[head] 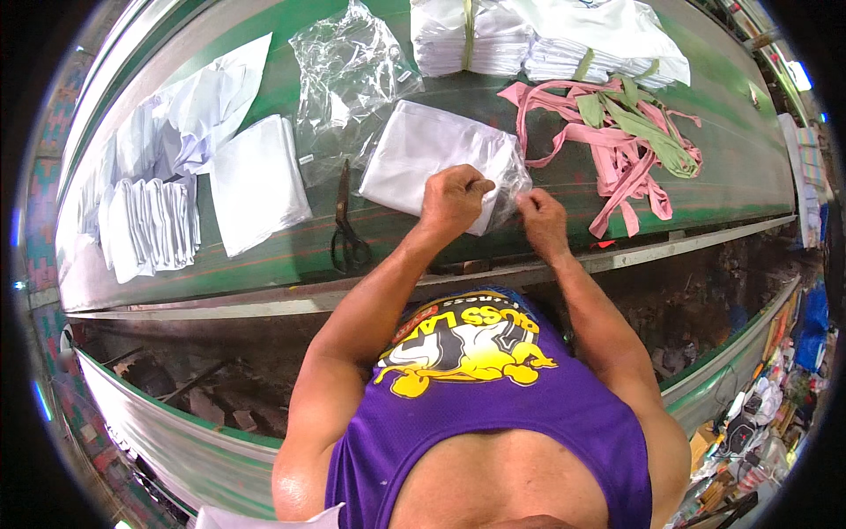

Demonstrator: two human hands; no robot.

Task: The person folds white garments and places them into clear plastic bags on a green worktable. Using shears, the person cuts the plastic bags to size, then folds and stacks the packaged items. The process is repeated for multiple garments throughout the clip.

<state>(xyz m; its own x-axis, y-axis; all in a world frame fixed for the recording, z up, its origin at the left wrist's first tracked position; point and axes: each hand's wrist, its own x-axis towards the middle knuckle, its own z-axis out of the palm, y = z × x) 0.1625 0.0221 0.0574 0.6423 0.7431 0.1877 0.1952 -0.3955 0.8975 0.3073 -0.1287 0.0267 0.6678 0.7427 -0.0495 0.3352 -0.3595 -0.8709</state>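
Observation:
A folded white cloth bundle (416, 149) lies in a clear plastic bag (507, 168) at the middle of the green table. My left hand (455, 200) rests over the bundle's near side, thumb and fingers pinched together at the plastic. At the bag's right end, my right hand (543, 221) grips the crinkled plastic edge between thumb and curled fingers. Left of the bundle lie black-handled scissors (345, 235), blades pointing away from me. Beyond them, loose clear plastic bags (350, 73) are spread out. Pink cloth strips (624, 182) and green strips (661, 135) lie tangled to the right.
Another folded white bundle (261, 188) and a row of folded white cloths (155, 225) are at the left. White stacks (439, 49) bound with green strips stand at the far side. The table's metal front edge (634, 258) runs before my body. Clutter (753, 436) fills the lower right.

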